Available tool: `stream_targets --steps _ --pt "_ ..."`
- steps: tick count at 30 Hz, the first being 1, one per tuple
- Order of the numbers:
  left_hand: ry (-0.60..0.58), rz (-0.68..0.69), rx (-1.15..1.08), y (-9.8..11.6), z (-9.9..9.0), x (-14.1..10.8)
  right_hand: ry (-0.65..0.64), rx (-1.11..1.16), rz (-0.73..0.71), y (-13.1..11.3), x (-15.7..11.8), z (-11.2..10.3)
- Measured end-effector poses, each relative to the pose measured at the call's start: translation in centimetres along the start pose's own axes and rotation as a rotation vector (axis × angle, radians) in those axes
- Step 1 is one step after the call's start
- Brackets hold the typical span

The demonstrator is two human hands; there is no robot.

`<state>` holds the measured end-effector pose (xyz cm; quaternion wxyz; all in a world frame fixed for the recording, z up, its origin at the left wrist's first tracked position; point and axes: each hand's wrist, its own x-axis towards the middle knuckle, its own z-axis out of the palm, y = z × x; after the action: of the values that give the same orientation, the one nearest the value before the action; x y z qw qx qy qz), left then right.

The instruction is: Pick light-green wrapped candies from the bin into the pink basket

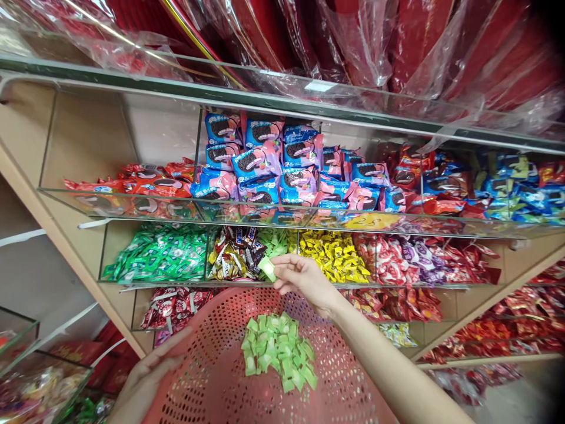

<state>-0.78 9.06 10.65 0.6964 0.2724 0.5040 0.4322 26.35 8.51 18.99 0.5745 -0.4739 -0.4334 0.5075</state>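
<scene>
My left hand (148, 371) grips the left rim of a pink perforated plastic basket (207, 377) held below the shelves. A heap of small light-green wrapped candies (279, 348) lies in the basket. My right hand (304, 280) hovers over the basket's far edge, at the front of the middle shelf, pinching one light-green candy (268, 268) between fingers and thumb. Right behind it is the glass bin of the same light-green candies (276, 241).
Glass-fronted tiered shelves hold bins: green candies (161, 253), chocolate minis (233, 250), yellow candies (333, 253), red and purple sweets (415, 256). Blue and pink cookie packs (265, 162) fill the upper tier. Red plastic-wrapped boxes (362, 41) sit on top. Another glass case (39, 377) stands lower left.
</scene>
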Motion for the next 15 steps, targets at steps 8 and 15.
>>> stream_targets --steps 8,15 --pt "-0.058 -0.031 -0.006 0.1 -0.7 0.5 -0.003 -0.075 -0.048 -0.1 -0.7 -0.1" --pt "-0.090 -0.069 -0.015 -0.1 -1.0 0.8 0.008 -0.066 -0.062 -0.2 -1.3 -0.4"
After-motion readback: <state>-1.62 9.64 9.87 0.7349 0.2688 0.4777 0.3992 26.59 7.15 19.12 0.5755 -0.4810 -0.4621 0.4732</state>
